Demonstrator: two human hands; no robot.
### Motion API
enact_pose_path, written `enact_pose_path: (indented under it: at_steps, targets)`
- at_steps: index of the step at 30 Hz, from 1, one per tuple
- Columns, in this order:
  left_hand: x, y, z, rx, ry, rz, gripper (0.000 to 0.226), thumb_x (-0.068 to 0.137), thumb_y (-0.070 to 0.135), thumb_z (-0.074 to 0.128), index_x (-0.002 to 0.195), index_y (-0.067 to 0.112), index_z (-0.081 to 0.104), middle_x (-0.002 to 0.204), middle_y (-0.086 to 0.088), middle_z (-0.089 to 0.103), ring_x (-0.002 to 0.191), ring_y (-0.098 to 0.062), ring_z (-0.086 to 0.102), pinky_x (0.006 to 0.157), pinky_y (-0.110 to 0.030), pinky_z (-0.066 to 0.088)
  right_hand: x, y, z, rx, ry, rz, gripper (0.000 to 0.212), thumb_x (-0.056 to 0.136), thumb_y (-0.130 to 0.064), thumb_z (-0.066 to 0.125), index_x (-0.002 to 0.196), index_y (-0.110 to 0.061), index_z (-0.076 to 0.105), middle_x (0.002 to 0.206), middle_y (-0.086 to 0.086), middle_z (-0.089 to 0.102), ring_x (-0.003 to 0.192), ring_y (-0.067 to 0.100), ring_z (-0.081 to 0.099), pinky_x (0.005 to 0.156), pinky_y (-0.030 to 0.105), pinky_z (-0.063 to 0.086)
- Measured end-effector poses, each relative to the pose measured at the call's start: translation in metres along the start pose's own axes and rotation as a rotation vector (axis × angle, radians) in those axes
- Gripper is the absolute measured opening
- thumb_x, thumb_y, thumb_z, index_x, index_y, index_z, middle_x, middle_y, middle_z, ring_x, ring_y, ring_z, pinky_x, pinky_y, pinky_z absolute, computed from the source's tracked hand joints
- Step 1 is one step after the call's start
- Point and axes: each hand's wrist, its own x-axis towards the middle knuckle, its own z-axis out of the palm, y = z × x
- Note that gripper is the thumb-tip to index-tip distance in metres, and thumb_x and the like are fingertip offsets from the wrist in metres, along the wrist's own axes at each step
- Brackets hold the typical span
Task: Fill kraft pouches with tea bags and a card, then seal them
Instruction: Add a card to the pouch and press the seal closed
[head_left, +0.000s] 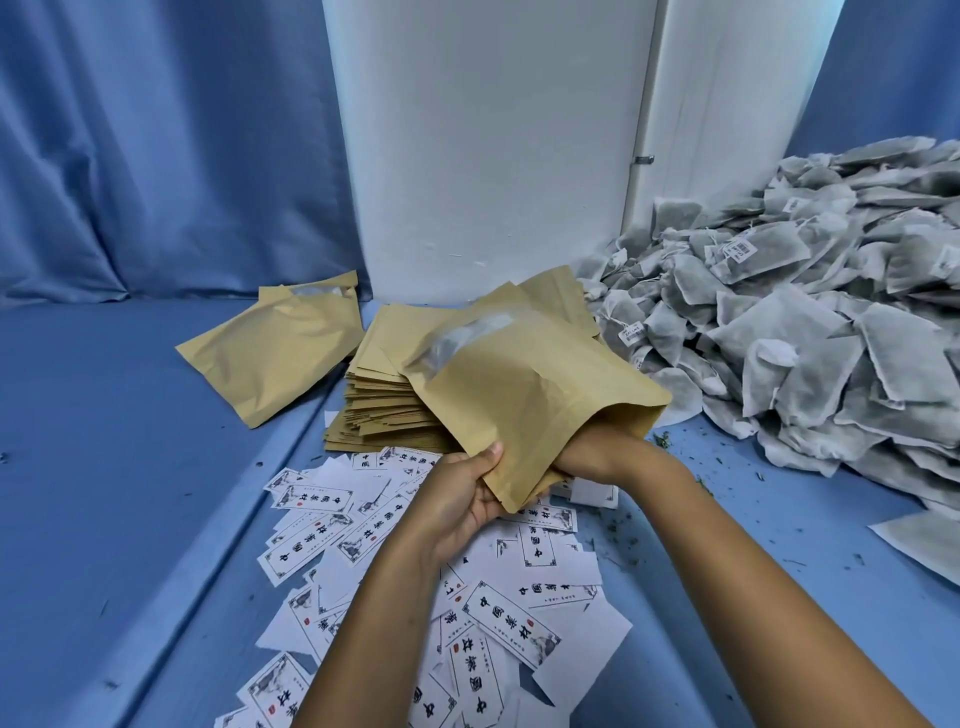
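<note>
Near centre, left hand (464, 496): thumb and fingers clamped on pouch's (524, 395) near corner.
Right hand: inside pouch mouth, hidden; grip unclear.
Pouch axis: near-right mouth, far-left bottom.

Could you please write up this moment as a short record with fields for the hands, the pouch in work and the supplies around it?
left hand: grips the lower corner of the held kraft pouch
right hand: reaches inside the pouch's open mouth; fingers hidden
pouch contents: cannot tell
stack of empty pouches: behind the held one
separate pouch: lies flat, to the left of the stack
tea bags: large heap on the right
cards: scattered loose, under the forearms
surface: blue cloth
</note>
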Motion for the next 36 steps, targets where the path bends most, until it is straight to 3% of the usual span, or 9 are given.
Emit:
enact_pose_path:
  at_steps: [4,7,11,14,18,22,28,31,36]
  targets:
    - [-0.002,-0.002,0.003,-0.002,-0.019,-0.023,0.028,0.097,0.010,0.047,0.117,-0.010,0.052,0.102,-0.031,0.066,0.078,-0.036,0.070,0.060,-0.033,0.059,0.004,0.005,0.002,-0.193,0.149,0.050,0.026,0.101,-0.026,0.041,0.125,-0.022,0.048,0.135,0.005,0.048,0.111,0.019,0.050,0.092,0.017,0.037]
    - [-0.001,-0.001,0.001,-0.052,0.022,-0.005,0.029,0.095,0.010,0.051,0.118,-0.008,0.054,0.107,-0.026,0.067,0.090,-0.031,0.069,0.064,-0.032,0.059,-0.001,0.008,0.005,-0.298,0.327,-0.020,0.019,0.098,-0.013,0.041,0.097,-0.020,0.059,0.103,0.004,0.062,0.099,0.029,0.057,0.082,0.028,0.048]
    - [0.002,-0.003,-0.002,-0.104,0.063,-0.002,0.024,0.093,0.012,0.055,0.113,0.000,0.058,0.096,-0.016,0.072,0.078,-0.022,0.072,0.058,-0.030,0.058,-0.032,0.026,0.010,-0.165,1.179,-0.209,0.024,0.070,-0.001,0.043,0.073,-0.008,0.065,0.075,0.000,0.062,0.079,0.016,0.052,0.076,0.019,0.034]
    - [0.001,-0.008,0.005,-0.132,0.008,-0.043,0.030,0.091,0.021,0.058,0.115,0.004,0.058,0.105,-0.017,0.070,0.087,-0.027,0.071,0.062,-0.037,0.059,-0.037,0.034,0.002,0.401,1.369,-0.085,0.021,0.080,-0.010,0.047,0.099,-0.017,0.053,0.105,-0.010,0.049,0.096,0.000,0.048,0.087,0.017,0.039]
    - [-0.001,-0.019,0.013,-0.194,-0.036,-0.128,0.042,0.076,0.014,0.070,0.114,-0.001,0.057,0.104,-0.023,0.069,0.088,-0.033,0.070,0.067,-0.041,0.060,-0.030,0.044,0.001,1.052,0.886,0.256,0.020,0.095,-0.039,0.049,0.096,-0.020,0.052,0.097,-0.001,0.058,0.087,0.012,0.058,0.073,0.029,0.049]
    - [0.002,-0.023,0.016,-0.125,0.043,-0.116,0.048,0.066,0.003,0.073,0.110,-0.003,0.057,0.095,-0.025,0.070,0.074,-0.032,0.070,0.060,-0.036,0.060,-0.036,0.044,0.013,1.173,0.815,0.237,0.027,0.095,-0.037,0.050,0.085,-0.015,0.061,0.067,-0.004,0.068,0.060,0.009,0.066,0.049,0.020,0.050]
    - [0.001,-0.021,0.015,-0.134,0.055,-0.089,0.029,0.081,0.006,0.066,0.106,-0.007,0.059,0.090,-0.025,0.070,0.069,-0.030,0.070,0.056,-0.031,0.059,-0.052,0.037,0.013,0.457,1.282,-0.045,0.032,0.089,-0.020,0.042,0.063,-0.009,0.055,0.059,0.005,0.056,0.054,0.022,0.051,0.054,0.032,0.038]
    - [0.000,-0.020,0.015,-0.130,0.046,-0.074,0.026,0.087,0.005,0.061,0.110,-0.008,0.057,0.093,-0.028,0.069,0.071,-0.030,0.070,0.053,-0.027,0.058,-0.045,0.037,0.018,0.007,0.905,-0.061,0.018,0.087,-0.013,0.049,0.077,-0.006,0.063,0.071,0.001,0.058,0.062,0.016,0.050,0.058,0.029,0.035]
    - [0.001,-0.015,0.011,-0.090,0.085,-0.092,0.008,0.085,-0.006,0.060,0.090,-0.002,0.054,0.062,-0.012,0.065,0.042,-0.012,0.058,0.033,-0.013,0.041,-0.016,0.020,0.017,-0.013,0.276,-0.013,0.023,0.090,-0.004,0.048,0.080,-0.026,0.050,0.077,-0.011,0.041,0.068,0.007,0.039,0.072,0.029,0.036]
